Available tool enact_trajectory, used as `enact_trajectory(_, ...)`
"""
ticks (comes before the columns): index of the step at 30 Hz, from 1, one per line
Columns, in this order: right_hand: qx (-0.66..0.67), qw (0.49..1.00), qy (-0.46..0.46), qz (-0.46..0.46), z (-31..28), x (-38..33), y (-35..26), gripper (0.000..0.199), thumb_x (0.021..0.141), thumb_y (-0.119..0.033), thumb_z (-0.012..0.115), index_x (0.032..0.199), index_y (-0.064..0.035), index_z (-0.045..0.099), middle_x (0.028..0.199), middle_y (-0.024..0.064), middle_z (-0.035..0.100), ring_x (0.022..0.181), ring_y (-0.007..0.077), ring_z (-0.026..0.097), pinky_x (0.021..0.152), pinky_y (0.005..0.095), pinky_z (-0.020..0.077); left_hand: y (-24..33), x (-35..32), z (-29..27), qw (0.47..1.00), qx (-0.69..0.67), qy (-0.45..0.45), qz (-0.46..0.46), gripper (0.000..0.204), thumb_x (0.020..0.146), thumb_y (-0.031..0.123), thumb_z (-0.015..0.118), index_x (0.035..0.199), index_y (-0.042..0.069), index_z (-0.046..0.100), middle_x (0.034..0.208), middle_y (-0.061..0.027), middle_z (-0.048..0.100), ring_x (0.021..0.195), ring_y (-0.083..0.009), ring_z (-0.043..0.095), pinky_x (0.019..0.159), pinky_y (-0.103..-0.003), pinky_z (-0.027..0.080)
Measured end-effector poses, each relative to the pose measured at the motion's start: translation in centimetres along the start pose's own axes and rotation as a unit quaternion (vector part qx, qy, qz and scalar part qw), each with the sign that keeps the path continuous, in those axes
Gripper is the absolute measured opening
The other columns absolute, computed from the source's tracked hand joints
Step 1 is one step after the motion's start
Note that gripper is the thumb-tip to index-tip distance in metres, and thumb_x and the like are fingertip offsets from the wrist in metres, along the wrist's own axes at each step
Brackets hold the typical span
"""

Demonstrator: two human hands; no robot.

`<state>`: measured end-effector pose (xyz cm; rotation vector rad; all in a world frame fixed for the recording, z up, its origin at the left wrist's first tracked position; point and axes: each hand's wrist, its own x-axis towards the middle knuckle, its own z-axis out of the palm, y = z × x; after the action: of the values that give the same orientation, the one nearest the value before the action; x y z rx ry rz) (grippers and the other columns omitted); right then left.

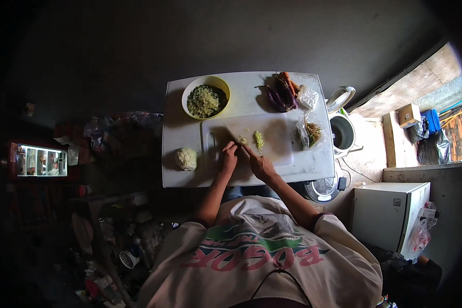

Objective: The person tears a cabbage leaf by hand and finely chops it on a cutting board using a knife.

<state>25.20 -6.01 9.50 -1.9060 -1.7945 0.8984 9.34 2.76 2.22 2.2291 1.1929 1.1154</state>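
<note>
On one white cutting board (272, 136) — two hands: right hand (259, 165) gripping one knife (235, 137), left hand (228, 158) curled, empty.

Dark, unlit grey wall (190, 36) filled the upper part of the view; most of the room lay in shadow. A white rectangular surface (182, 133) stood against it, the brightest spot. To the right, a pale concrete floor (367, 154) caught daylight. A white box-shaped cabinet (390, 210) stood by a low grey ledge (426, 172). Beyond, a wooden plank strip (421, 77) ran along an opening with daylight outside. At far left, a small lit display case (38, 160) glowed. Cluttered dim shelving (113, 231) sat lower left, details indistinct.
</note>
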Motion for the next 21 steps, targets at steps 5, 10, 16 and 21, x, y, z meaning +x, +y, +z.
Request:
enact_trajectory(5,0.019,1.000,-0.012,-0.018,-1.1,-1.4,-1.3,0.066,0.097,-0.011,0.043,0.157,-0.0316,0.023,0.072,0.0288,0.063,0.066,0.0485,0.064,0.062,0.0588,0.0484,-1.1,-0.2,-0.1,0.992,-0.026,-0.068,-0.106,0.022,0.068,-0.012,0.059,0.088,-0.003,0.062,0.095,-0.0178,0.062,0.093,-0.0394,0.062,0.078,-0.045,0.051)
enact_trajectory(10,0.005,1.000,0.001,-0.001,0.1,-2.7,0.8,0.069,0.096,-0.011,0.046,0.157,-0.0313,0.023,0.070,0.0276,0.063,0.062,0.0483,0.062,0.062,0.0592,0.0471,0.7,-0.1,-0.3,0.996,-0.006,-0.041,-0.084,0.029,0.063,-0.016,0.057,0.089,-0.005,0.064,0.101,-0.0191,0.064,0.095,-0.0407,0.063,0.084,-0.046,0.050)
enact_trajectory(16,0.010,1.000,-0.015,-0.001,-0.6,0.1,-0.6,0.067,0.097,-0.013,0.044,0.157,-0.0322,0.023,0.073,0.0286,0.063,0.064,0.0479,0.062,0.062,0.0590,0.0472,0.6,0.0,-0.2,0.994,-0.043,-0.006,-0.103,0.029,0.066,-0.016,0.057,0.092,-0.004,0.064,0.102,-0.0190,0.062,0.097,-0.0408,0.061,0.083,-0.045,0.050)
enact_trajectory(21,0.029,1.000,-0.004,-0.001,-0.5,-2.5,-0.6,0.066,0.096,-0.013,0.045,0.156,-0.0322,0.026,0.072,0.0279,0.064,0.066,0.0478,0.063,0.063,0.0576,0.0485,0.1,-0.1,-0.6,0.995,-0.021,-0.038,-0.085,0.023,0.072,-0.012,0.056,0.092,-0.002,0.063,0.099,-0.0176,0.059,0.096,-0.0397,0.061,0.079,-0.045,0.049)
